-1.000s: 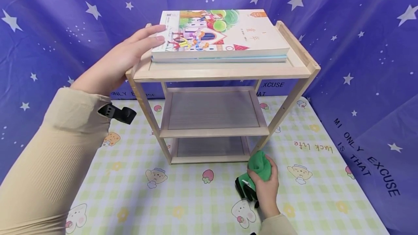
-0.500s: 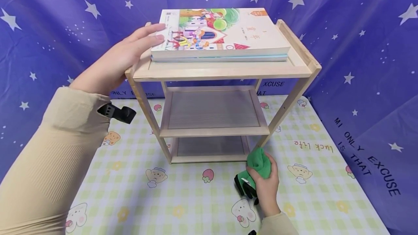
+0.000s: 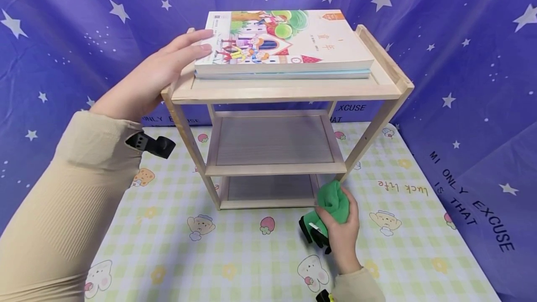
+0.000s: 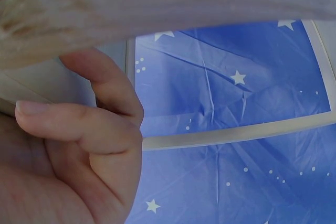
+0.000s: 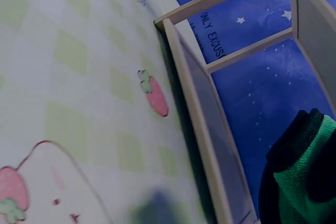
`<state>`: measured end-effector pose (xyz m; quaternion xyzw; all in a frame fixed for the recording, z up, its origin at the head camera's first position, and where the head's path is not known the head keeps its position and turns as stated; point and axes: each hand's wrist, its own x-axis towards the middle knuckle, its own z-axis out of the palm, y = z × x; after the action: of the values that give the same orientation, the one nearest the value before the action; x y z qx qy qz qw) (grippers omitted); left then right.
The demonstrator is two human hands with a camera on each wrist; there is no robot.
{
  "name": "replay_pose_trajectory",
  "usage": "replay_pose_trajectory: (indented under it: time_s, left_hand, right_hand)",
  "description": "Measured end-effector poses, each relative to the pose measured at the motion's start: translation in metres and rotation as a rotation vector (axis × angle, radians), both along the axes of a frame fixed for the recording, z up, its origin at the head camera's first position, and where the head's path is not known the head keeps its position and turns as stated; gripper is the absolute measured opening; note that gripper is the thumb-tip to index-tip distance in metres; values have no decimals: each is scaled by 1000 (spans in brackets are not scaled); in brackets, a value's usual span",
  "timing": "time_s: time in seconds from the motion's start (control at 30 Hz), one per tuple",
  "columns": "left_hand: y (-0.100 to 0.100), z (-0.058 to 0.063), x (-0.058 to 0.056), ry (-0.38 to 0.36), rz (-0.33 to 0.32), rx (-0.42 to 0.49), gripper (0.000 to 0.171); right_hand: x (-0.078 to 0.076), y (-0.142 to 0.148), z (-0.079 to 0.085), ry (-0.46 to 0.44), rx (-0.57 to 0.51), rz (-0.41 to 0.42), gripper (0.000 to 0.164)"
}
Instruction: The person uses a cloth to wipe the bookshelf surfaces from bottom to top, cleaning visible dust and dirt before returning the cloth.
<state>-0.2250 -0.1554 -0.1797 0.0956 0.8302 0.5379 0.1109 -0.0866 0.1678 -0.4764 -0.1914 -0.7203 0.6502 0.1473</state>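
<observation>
A light wooden three-tier shelf (image 3: 277, 169) stands on the table. My left hand (image 3: 165, 66) grips its top left side, with two fingers laid over the rail to the edge of the books (image 3: 293, 43). In the left wrist view other fingers (image 4: 79, 127) curl below the wooden rail (image 4: 173, 11). My right hand (image 3: 345, 236) pinches a bunched green cloth with black edging (image 3: 333, 202) against the foot of the right front leg (image 3: 365, 134). In the right wrist view the cloth (image 5: 296, 182) shows at the lower right, beside the shelf.
The stacked books lie flat on the top tier, an illustrated cover uppermost. A checked tablecloth (image 3: 251, 264) with cartoon prints lies under the shelf. Blue curtains with white stars (image 3: 465, 59) hang behind and at the sides.
My right hand has moved slightly up and away with the cloth, along the lower right front leg. My left hand has stayed in place.
</observation>
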Motion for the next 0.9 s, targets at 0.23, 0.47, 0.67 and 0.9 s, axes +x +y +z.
replay_pose_trajectory:
  time_s: [0.23, 0.47, 0.67, 0.9]
  left_hand:
    - [0, 0, 1, 9, -6, -23, 57]
    - [0, 1, 1, 8, -1, -26, 56]
    - [1, 1, 1, 2, 2, -18, 57]
    - [1, 1, 2, -2, 4, -19, 57]
  right_hand:
    - [-6, -8, 9, 46, -21, 27, 73]
    - [-9, -16, 12, 6, 1, 80, 74]
    - [-13, -22, 10, -10, 44, 116, 75]
    - [-18, -30, 4, 31, 81, 204, 75]
